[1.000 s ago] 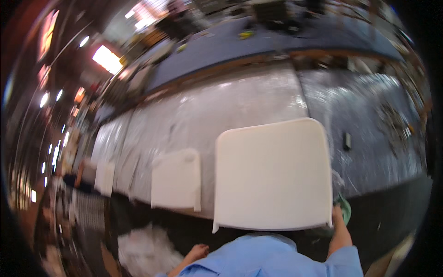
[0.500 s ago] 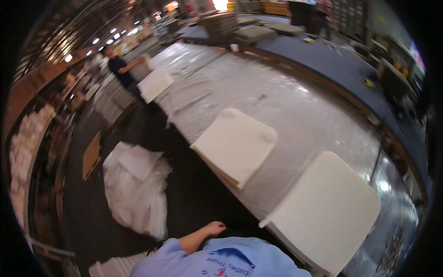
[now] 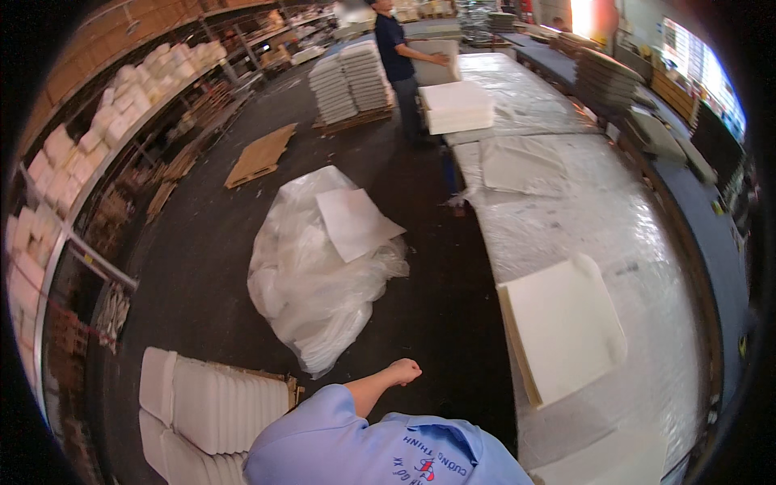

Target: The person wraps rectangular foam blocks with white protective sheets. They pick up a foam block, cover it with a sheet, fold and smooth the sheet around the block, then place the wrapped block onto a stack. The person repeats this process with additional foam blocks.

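Note:
My left hand [image 3: 405, 372] hangs over the dark floor at the table's near left side, fingers curled in, with nothing seen in it. My right hand is out of view. Nearest on the plastic-covered table [image 3: 501, 224] is a cream-white foam pad [image 3: 563, 327] with rounded corners, lying flat apart from my hand. Another pale pad [image 3: 610, 457] shows in part at the lower edge. To the left of my hand, a big heap of clear plastic wrap [image 3: 303, 263] lies on the floor with a white sheet [image 3: 356, 222] on top.
Stacked white cushions [image 3: 226, 408] stand at my lower left. Farther off, a person [image 3: 394, 56] handles a pale pad beside a stack of white pads [image 3: 457, 109]. A pallet [image 3: 260, 155], cushion stacks [image 3: 352, 81] and loaded shelves [image 3: 105, 137] stand left; a blue-topped bench runs right.
My view has swung left, so the table and pads sit farther right and the cushion stack at lower left shows more. My left hand stays low, still near the table's side.

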The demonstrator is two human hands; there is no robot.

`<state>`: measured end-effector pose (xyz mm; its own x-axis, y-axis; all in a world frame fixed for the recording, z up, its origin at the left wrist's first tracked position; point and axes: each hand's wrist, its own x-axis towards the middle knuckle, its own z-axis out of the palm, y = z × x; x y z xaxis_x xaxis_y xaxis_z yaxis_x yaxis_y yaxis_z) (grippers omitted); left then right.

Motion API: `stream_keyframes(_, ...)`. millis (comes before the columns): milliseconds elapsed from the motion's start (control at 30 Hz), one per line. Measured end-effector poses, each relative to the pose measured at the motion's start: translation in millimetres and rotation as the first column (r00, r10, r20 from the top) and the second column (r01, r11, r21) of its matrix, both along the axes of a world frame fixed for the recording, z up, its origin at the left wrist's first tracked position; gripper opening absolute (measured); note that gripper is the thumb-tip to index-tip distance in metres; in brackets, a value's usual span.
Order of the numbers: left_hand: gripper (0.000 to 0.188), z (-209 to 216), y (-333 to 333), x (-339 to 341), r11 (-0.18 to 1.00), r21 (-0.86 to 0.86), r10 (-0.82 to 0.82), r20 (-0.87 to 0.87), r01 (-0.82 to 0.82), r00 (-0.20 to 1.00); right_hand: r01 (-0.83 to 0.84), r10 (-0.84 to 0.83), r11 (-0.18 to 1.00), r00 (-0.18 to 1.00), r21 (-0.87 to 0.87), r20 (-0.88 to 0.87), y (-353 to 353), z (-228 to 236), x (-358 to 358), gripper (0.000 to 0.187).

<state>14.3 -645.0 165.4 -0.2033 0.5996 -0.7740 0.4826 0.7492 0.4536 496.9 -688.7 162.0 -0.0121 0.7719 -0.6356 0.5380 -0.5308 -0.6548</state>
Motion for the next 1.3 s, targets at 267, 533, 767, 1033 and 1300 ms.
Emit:
stream_keyframes(267,0.03,-10.0,14.7,-71.9,0.94,0.034,0.329,0.161,-0.339,0.93,-0.265,0.258,0.948,0.964,-0.177,-0.061,129.7,19.4,-69.9,0.048)
stream_keyframes(533,0.031,11.5,-23.0,-137.0,0.72,-0.247,0.668,-0.005,-0.648,0.744,-0.456,0.451,0.89,0.887,-0.026,-0.097,379.3,-11.5,-189.1,0.016)
stream_keyframes(767,0.03,4.6,-24.8,-162.3,0.152,-0.339,0.988,0.06,-0.929,0.139,-0.816,0.831,0.471,0.538,0.335,0.141,535.8,5.5,-457.8,0.022)
stream_keyframes(1033,0.03,-33.0,-38.1,-200.6,-0.047,-0.192,0.883,0.451,-0.98,-0.131,-0.841,0.865,0.485,0.502,0.24,0.011,510.3,12.0,-688.1,0.016)
stream_keyframes(1300,0.038,-14.5,-80.3,-341.9,-0.329,-0.092,0.888,0.308,-0.94,-0.341,-0.968,0.985,-0.171,-0.16,0.184,0.072,400.3,-26.3,-815.3,0.026)
